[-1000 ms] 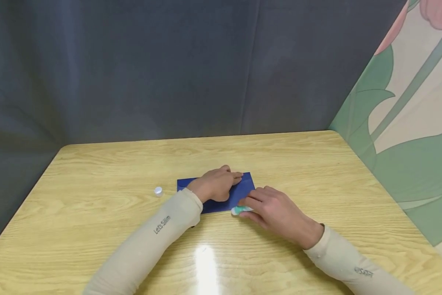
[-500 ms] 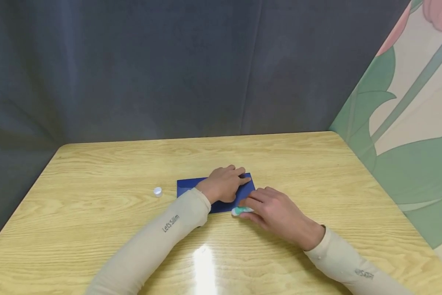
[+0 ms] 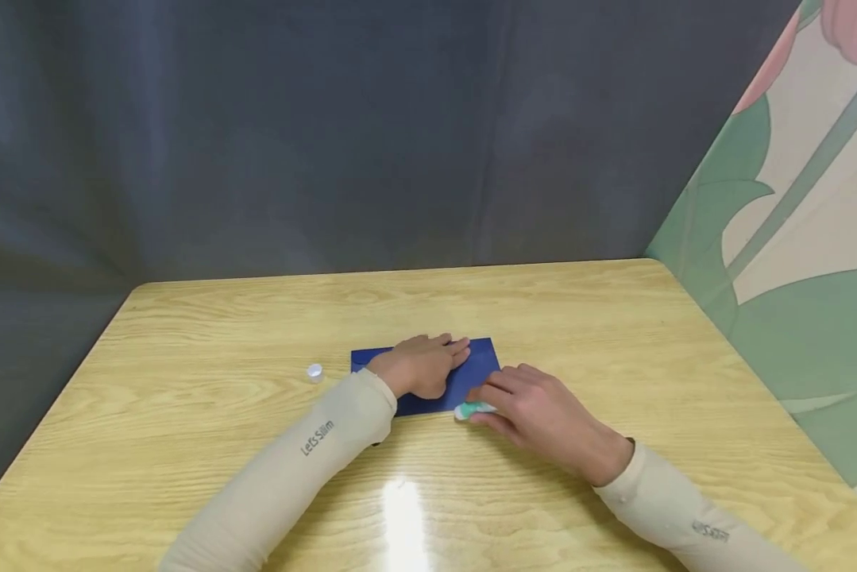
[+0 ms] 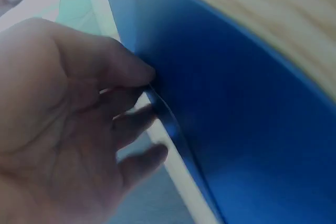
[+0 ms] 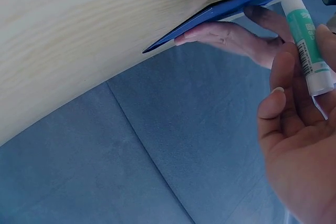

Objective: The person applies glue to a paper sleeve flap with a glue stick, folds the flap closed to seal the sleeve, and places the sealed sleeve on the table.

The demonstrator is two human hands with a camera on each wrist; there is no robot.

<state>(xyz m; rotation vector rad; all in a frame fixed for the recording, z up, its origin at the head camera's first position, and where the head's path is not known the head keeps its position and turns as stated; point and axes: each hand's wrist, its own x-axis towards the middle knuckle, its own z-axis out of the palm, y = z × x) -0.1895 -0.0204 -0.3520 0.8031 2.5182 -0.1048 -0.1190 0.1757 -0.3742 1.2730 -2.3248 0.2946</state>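
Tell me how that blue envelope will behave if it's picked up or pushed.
The blue envelope probably flexes when lifted, since it looks thin and flat. It is likely light, having little visible thickness. It may slide on the glossy table if the left hand on it lifts away.

From where I stand, I can see a close-fitting, cream-coloured stretch-fabric left sleeve point(image 3: 278, 477) covering the forearm to the wrist, with a stitched line setting off its cuff point(image 3: 375, 388), a small dark patch point(image 3: 376, 444) at the cuff's underside and slim dark lettering point(image 3: 317, 438) that reads "Let's Slim". The matching cream fabric right sleeve point(image 3: 660, 496) is smooth, with faint dimples near the wrist, a thin dark edge point(image 3: 631, 446) at its opening and dark print point(image 3: 710, 531) too blurred to read. Beyond both sleeves the hands point(image 3: 424, 367) point(image 3: 538, 409) are bare.
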